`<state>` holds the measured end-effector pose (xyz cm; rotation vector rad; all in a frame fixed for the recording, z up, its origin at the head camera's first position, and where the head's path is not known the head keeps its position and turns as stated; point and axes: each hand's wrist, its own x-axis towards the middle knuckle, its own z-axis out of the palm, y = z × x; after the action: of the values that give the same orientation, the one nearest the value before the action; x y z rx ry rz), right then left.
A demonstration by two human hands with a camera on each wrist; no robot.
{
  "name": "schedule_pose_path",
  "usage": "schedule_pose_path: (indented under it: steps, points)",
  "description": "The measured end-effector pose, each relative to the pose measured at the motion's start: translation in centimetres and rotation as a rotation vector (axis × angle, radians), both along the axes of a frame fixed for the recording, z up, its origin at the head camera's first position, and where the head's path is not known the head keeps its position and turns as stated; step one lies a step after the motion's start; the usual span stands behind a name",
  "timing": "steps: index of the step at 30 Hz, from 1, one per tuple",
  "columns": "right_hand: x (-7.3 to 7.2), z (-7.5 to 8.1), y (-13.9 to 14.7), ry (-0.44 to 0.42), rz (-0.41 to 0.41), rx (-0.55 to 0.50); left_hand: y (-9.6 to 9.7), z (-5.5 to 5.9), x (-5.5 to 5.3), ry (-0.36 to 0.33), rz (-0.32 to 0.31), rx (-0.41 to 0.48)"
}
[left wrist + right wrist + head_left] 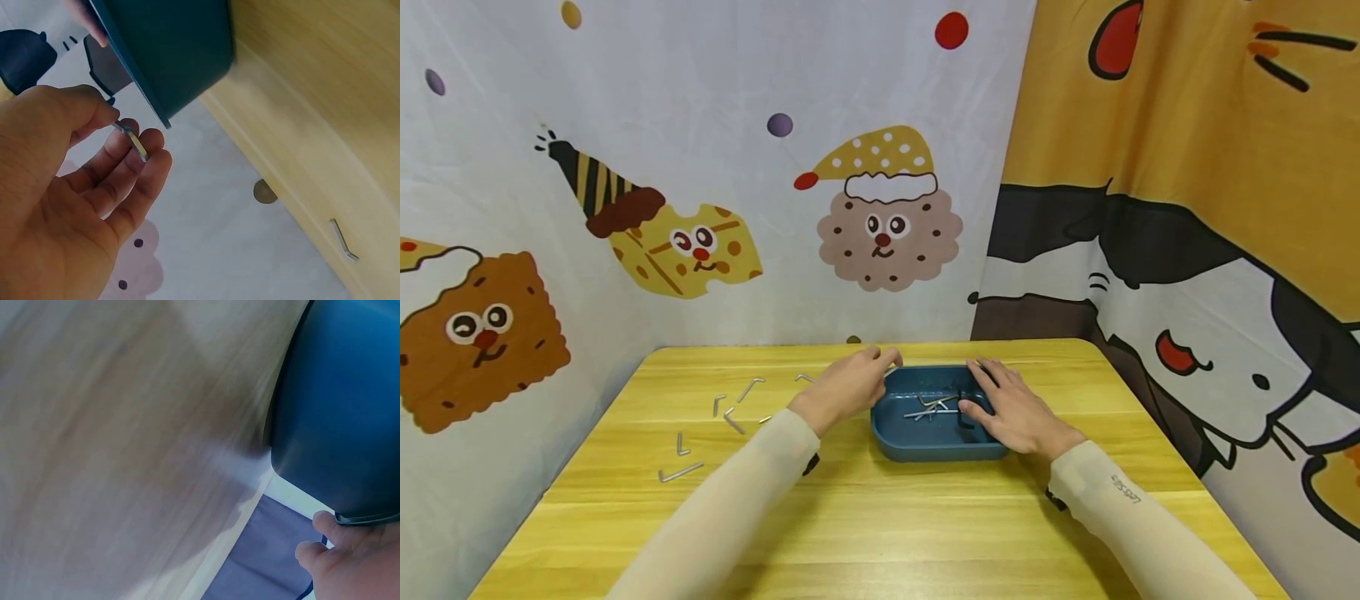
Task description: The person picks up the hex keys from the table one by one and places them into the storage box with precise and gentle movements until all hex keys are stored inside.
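My left hand is at the left rim of a dark blue-green box. In the left wrist view it pinches a small hex key between thumb and fingertips, just beside the box wall. My right hand rests over the right end of the box, its fingers extended along the far corner and its thumb reaching inside. The right wrist view has fingertips at the rim. Several silver hex keys lie crossed on the box floor, with a black one near the right thumb.
Several more hex keys lie scattered on the wooden table left of the box, among them one at the front left and one by the back edge. Patterned curtains hang behind and to the right.
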<state>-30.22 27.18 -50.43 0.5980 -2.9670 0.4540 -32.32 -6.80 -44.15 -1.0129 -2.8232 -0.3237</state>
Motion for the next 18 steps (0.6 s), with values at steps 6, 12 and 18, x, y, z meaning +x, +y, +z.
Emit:
schedule_pose_path:
  steps: [6, 12, 18]
  points:
    - [0.0, 0.0, 0.0, -0.001, 0.001, 0.007, 1.2, 0.4, 0.0, -0.022, -0.037, -0.056]
    - [0.0, 0.1, 0.1, -0.005, 0.002, 0.001, 2.5, 0.8, -0.1, -0.038, -0.062, -0.095]
    - [0.0, 0.1, 0.1, -0.004, 0.001, 0.0, 4.2, 1.2, -0.2, -0.052, -0.072, -0.166]
